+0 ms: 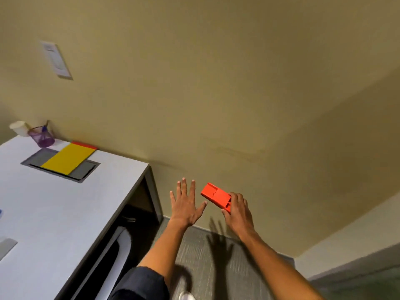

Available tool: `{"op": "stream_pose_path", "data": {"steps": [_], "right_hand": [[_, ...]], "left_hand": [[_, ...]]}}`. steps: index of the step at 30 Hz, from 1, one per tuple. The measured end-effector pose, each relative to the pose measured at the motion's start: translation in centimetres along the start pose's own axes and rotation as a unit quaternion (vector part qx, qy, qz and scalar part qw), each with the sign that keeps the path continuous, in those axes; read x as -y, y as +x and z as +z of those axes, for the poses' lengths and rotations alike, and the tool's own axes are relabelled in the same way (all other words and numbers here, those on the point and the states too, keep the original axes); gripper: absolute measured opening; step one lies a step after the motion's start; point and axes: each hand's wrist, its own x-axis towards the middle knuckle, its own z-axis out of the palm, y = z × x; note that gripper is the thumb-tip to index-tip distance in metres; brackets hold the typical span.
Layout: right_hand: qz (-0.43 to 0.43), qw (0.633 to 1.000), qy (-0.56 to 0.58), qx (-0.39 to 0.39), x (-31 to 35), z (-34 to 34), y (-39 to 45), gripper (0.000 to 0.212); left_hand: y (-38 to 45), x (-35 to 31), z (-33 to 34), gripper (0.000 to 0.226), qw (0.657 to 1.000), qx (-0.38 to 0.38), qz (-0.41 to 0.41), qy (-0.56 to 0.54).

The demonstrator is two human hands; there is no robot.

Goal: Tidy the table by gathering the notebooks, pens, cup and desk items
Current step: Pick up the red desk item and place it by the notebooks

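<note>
Right of table (121, 191) edge, over floor | R hand (239, 212) grip pinching red box (216, 197) | L hand (187, 205) grip spread

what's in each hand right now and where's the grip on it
The right hand holds the orange box by its near end. The left hand is spread open and empty.
</note>
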Motion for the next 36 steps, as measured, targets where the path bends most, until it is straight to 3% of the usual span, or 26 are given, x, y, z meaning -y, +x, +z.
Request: {"op": "stream_pose_path", "data": {"steps": [7,14,25,36], "right_hand": [[-0.067,0.997,0.010,0.038,6.0,1.8,9.6,0.065],[-0.185,0.975,0.000,0.120,12.9,5.3,16.5,0.060],[-0.336,0.914,0.038,0.223,24.2,10.1,25.3,0.063],[-0.334,0.906,0.053,0.255,31.7,16.5,28.5,0.057]], "left_hand": [[6.6,6.0,-2.4,0.088,0.997,-0.018,-0.074,0.003],[8.8,13.5,-4.1,0.087,0.979,-0.036,-0.199,-0.008],[9.9,20.5,-6.7,0.080,0.904,-0.102,-0.411,-0.062],[10.3,26.4,-6.5,0.079,0.858,-0.091,-0.498,-0.091]]}}
